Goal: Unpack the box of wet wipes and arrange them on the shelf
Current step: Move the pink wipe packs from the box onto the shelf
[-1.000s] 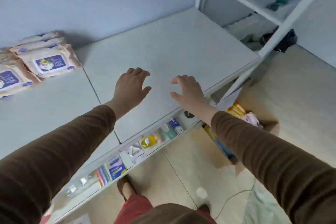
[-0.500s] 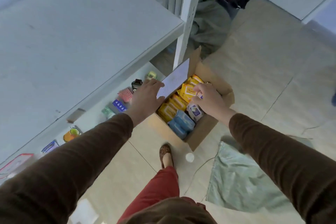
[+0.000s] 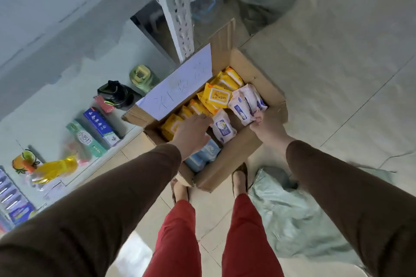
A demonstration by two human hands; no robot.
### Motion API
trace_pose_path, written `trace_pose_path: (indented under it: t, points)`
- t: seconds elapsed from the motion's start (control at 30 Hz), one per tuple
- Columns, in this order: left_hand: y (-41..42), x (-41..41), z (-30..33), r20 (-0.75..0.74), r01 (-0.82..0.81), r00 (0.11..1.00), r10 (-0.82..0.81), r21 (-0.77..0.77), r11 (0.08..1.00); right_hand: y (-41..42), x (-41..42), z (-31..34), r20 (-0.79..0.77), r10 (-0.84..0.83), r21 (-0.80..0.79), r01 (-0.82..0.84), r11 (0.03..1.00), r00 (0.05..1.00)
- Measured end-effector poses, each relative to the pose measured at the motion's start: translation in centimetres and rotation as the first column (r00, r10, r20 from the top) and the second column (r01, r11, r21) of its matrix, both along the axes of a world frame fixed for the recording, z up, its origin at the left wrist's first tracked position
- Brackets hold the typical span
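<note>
Down in the box (image 3: 238, 148), the right hand (image 3: 266, 125) has its fingers (image 3: 256, 119) pinched on the near end of a white pack (image 3: 242, 107) that stands on edge against the box's right wall. The left hand (image 3: 191, 134) reaches in flat, palm down, fingers loosely together, their tips touching the yellow packs (image 3: 216, 96); whether they grip anything I cannot tell. More yellow packs fill the far and left parts of the box, another white pack (image 3: 222, 127) lies between the hands, and blue packs (image 3: 202, 156) sit at the near end, partly under the left wrist. A flap with a white sheet (image 3: 180, 87) stands open on the left. The box rests on a pale tiled floor (image 3: 337, 63), just in front of two feet. To the left, a low shelf (image 3: 56, 101) carries small boxes and bottles beside a white post (image 3: 177, 9). A green sack (image 3: 292, 220) lies on the floor to the right.
</note>
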State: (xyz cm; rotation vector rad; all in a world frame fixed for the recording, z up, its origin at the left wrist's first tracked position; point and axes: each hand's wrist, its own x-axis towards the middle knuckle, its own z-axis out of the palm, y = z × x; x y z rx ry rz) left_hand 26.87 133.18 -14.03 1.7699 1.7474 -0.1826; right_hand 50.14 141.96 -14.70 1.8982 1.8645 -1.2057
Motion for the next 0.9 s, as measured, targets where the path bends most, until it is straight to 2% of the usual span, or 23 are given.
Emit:
trace_pose_path:
  t: [0.07, 0.27, 0.37, 0.5, 0.6, 0.7, 0.77, 0.83, 0.9]
  points:
    - [1.9, 1.8, -3.1, -0.041, 0.033, 0.999, -0.035, -0.033, 0.999, 2.3, 0.7, -3.7, 0.049, 0.045, 0.0, -0.045, 0.999, 0.998]
    - [6.6, 5.8, -14.6, -0.167, 0.295, 0.936, -0.309, -0.102, 0.95, 7.3, 1.5, -14.5, 0.184, 0.225, -0.045, -0.22, 0.974, 0.957]
    - [8.0, 7.9, -19.5, -0.25, 0.47, 0.839, -0.484, -0.118, 0.875, 7.9, 1.0, -19.3, 0.227, 0.255, -0.071, -0.245, 0.967, 0.94]
    - [8.6, 9.6, -25.2, -0.336, 0.606, 0.717, -0.611, -0.133, 0.785, 7.5, 0.2, -23.8, 0.358, 0.349, -0.014, -0.369, 0.929, 0.866]
    - [8.5, 10.1, -27.2, -0.44, 0.619, 0.617, -0.652, -0.241, 0.748, 7.1, -0.3, -25.9, 0.414, 0.349, 0.002, -0.385, 0.923, 0.841]
    - [8.6, 11.1, -27.9, -0.49, 0.563, 0.583, -0.648, -0.331, 0.757, 7.2, -0.6, -27.2, 0.408, 0.3, -0.016, -0.322, 0.947, 0.862]
    - [8.3, 11.5, -28.0, -0.477, 0.511, 0.598, -0.644, -0.392, 0.765, 7.5, -0.6, -27.3, 0.368, 0.297, -0.085, -0.286, 0.954, 0.881]
    - [7.8, 11.3, -27.3, -0.498, 0.51, 0.549, -0.671, -0.437, 0.741, 7.7, -0.6, -26.6, 0.309, 0.276, -0.157, -0.238, 0.959, 0.91]
    - [6.9, 10.8, -26.1, -0.513, 0.567, 0.515, -0.686, -0.396, 0.722, 7.9, -0.6, -25.2, 0.257, 0.244, -0.175, -0.203, 0.963, 0.935]
